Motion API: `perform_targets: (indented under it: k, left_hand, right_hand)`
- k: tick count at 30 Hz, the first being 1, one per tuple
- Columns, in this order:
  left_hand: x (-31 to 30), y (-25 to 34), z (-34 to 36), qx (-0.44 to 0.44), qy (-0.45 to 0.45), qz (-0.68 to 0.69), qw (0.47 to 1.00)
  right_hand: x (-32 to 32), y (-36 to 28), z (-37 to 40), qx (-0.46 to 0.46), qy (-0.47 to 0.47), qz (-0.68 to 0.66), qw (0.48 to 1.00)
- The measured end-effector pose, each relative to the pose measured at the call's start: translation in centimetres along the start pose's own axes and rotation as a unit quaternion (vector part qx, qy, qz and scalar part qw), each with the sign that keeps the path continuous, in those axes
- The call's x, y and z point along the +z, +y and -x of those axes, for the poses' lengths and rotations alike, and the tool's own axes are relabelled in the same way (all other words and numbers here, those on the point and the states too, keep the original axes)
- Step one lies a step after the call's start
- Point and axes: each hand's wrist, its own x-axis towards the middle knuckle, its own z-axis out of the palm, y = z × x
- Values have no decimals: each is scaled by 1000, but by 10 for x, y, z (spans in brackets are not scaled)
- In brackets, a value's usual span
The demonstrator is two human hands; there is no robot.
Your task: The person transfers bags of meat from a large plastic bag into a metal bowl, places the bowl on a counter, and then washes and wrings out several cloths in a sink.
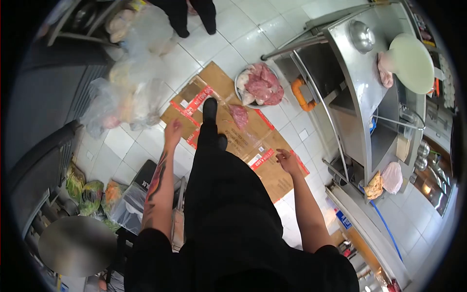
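Observation:
My left hand point(173, 132) hangs over the left edge of the flattened cardboard point(233, 141), and its fingers look loosely apart with nothing in them. On the right, my right hand point(287, 160) is above the cardboard's right part, fingers spread and holding nothing. Between the hands and farther forward, a piece of raw meat point(239, 116) lies on the cardboard beside my black shoe point(209, 109). A metal bowl point(237, 92) heaped with raw meat point(262, 85) stands just past the cardboard's edge.
Plastic bags point(146, 97) lie on the tiled floor at left, with bagged vegetables point(91, 197) lower down. Another person's legs point(194, 14) are at the top. A steel counter point(348, 63) at right holds a metal bowl point(362, 36) and a pale round board point(413, 63).

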Motion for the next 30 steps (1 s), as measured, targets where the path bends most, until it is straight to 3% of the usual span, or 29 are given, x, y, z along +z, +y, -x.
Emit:
perform_targets:
  k: [3,5,7,9,10,11,12,14,15,17,18,20,21,23,24,25,26,28,29,30]
  left_hand:
    - [113,26,-69,-6,-99,-4,995]
    - [176,25,-100,-32,-163,-45,985]
    - [237,-10,-118,-47,-161,-79,983]
    - [278,-10,-115,-74,-150,-102,981]
    - [294,-14,-110,-96,-144,-95,980]
    - [309,-25,-104,-117,-139,-90,979]
    - [325,-42,-100,-131,-133,-94,978]
    - [354,-75,-98,-171,-155,-115,966]
    - [369,-93,-99,-177,-154,-119,965]
    - [395,-129,-99,-240,-127,-67,960]
    - [413,-161,-103,-244,-129,-71,958]
    - [445,-222,-105,-299,-129,-67,943]
    - [457,-240,-114,-305,-131,-72,941]
    - [479,-264,-124,-298,-143,80,940]
    - [484,-252,-120,-307,-145,75,938]
    - [487,-222,-119,-325,-90,90,937]
    - [491,-210,-115,-341,-35,105,934]
    - [506,-269,-101,-338,-83,163,923]
    - [503,-276,-99,-332,-128,223,907]
    - [496,-281,-96,-330,-131,222,908]
  right_hand:
    - [-2,2,-32,-8,12,78,997]
    - [-1,-3,-64,31,28,49,998]
    - [8,-4,-111,58,57,-11,997]
    - [32,31,-174,20,43,15,999]
    - [50,47,-205,55,-2,-91,994]
    - [56,42,-235,106,-67,-82,989]
    - [72,78,-274,111,-82,-80,987]
    - [116,174,-347,0,-159,-2,987]
    - [123,175,-367,3,-166,-4,986]
    - [149,179,-400,158,-107,0,982]
    - [169,197,-421,163,-111,-3,980]
    - [210,234,-450,-1,-58,4,998]
    - [222,231,-456,-23,-56,-48,997]
    - [246,218,-465,-35,-60,-103,992]
    - [261,217,-473,-70,11,-128,989]
    - [268,214,-475,-104,86,-150,979]
    - [256,191,-464,-97,87,-150,980]
    - [229,143,-445,103,-65,-255,959]
    - [242,171,-443,103,-63,-257,959]
    - [257,205,-439,93,-93,-148,980]
